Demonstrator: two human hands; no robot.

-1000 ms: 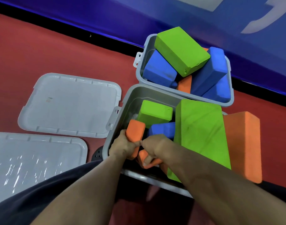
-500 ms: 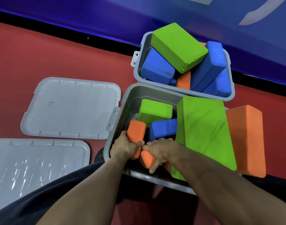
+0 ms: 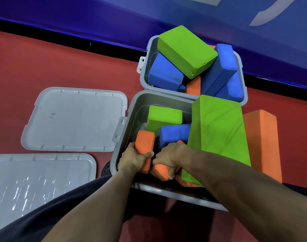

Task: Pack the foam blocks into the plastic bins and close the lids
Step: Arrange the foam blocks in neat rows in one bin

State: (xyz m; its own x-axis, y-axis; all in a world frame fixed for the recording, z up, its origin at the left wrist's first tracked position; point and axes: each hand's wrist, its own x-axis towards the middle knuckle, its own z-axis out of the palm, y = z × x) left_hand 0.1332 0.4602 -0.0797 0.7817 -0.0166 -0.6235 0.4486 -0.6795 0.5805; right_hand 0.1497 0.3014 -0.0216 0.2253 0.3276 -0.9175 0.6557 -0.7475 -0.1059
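Left of my hands, two grey lids [image 3: 74, 119] lie flat on the red floor. My left hand [image 3: 131, 160] grips an upright orange block [image 3: 144, 145] inside the near bin [image 3: 122, 151]. Just right of it, my right hand [image 3: 170, 157] curls over a lower orange block [image 3: 159, 172]. Beyond my fingers sit green and blue blocks; the far bin [image 3: 144, 81] is heaped full.

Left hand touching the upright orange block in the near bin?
Touching. The head view shows the left hand gripping the upright orange block, thumb across its face, inside the near bin.
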